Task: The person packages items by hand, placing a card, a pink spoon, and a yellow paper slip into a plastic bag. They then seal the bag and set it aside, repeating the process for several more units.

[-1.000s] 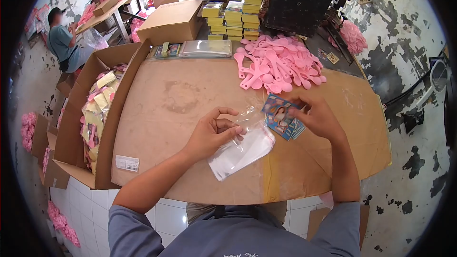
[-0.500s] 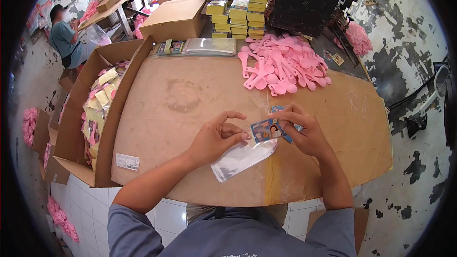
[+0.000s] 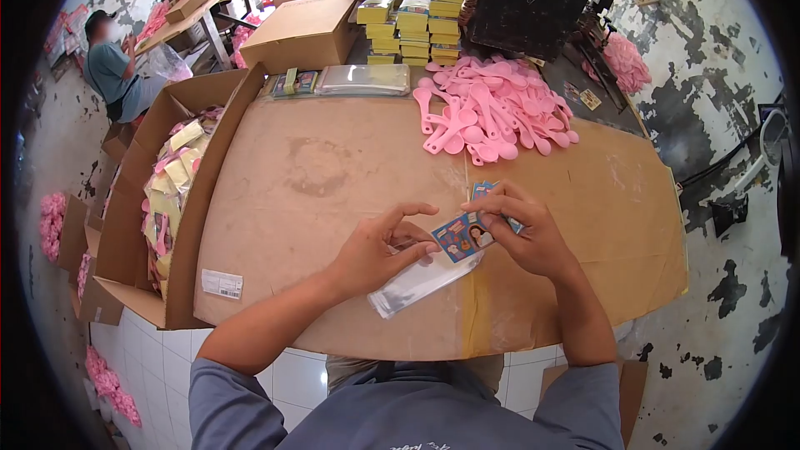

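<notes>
My right hand (image 3: 527, 233) pinches a small blue printed card (image 3: 463, 238) with a picture of a person on it. More blue card (image 3: 481, 190) shows behind its fingers. My left hand (image 3: 387, 248) is close to the card's left end, index finger stretched out and thumb drawn towards the curled fingers at the edge of a clear plastic bag (image 3: 417, 285). That bag lies slantwise under both hands, seemingly with others beneath it. How firmly the left fingers grip it is partly hidden.
Pink plastic spoons (image 3: 492, 108) are heaped at the back of the cardboard-covered table (image 3: 333, 150). Stacked yellow-edged cards (image 3: 414, 29) and clear bags (image 3: 364, 79) stand behind. An open carton (image 3: 233, 137) of filled packets is at left. A person (image 3: 117, 67) sits far left.
The card in my right hand has tilted and shifted slightly down, showing more of its printed face. My left hand has moved slightly, its thumb now by the card's left end.
</notes>
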Demonstrator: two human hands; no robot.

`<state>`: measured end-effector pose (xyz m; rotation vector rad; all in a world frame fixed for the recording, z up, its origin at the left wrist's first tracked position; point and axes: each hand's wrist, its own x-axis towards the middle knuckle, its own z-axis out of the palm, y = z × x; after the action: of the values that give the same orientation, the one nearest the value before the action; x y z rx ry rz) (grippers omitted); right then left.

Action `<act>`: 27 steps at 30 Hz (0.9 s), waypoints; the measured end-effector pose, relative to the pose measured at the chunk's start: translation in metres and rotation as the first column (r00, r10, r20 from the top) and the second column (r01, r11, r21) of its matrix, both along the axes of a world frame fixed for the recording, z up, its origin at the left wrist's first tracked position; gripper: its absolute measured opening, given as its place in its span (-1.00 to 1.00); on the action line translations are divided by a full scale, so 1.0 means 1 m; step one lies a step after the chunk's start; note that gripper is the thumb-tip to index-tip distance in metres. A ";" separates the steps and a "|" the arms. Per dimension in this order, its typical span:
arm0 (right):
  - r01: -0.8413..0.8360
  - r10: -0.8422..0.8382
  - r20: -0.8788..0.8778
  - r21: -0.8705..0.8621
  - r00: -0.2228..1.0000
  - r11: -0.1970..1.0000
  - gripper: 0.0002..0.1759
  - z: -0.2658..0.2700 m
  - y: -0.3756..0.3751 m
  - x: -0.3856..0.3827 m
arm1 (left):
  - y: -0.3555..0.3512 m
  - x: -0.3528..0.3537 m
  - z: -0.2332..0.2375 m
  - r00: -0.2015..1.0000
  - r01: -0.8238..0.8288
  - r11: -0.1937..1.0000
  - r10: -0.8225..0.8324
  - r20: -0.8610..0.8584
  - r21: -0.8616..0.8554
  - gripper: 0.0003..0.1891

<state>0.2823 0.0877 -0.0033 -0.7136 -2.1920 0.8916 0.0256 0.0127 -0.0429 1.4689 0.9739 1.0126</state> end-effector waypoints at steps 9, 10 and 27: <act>0.088 -0.202 -0.281 -0.371 0.938 0.925 -0.84 -0.029 -0.015 -0.022 | -0.001 0.003 0.002 0.997 -0.058 0.998 0.059 0.057 -0.024 -0.50; 0.087 -0.184 -0.242 -0.363 0.953 0.928 -0.85 -0.031 -0.014 -0.021 | -0.001 0.002 0.003 0.995 -0.062 0.998 0.064 0.072 -0.032 -0.51; 0.125 -0.389 0.368 0.571 0.844 0.812 -0.58 -0.036 0.107 -0.013 | 0.002 -0.005 -0.002 0.982 -0.067 0.990 0.087 0.170 -0.121 -0.40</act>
<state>0.2691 0.1947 -0.0390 -0.9949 -2.5015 -0.0749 0.0206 0.0149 -0.0447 1.2341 0.9517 1.1042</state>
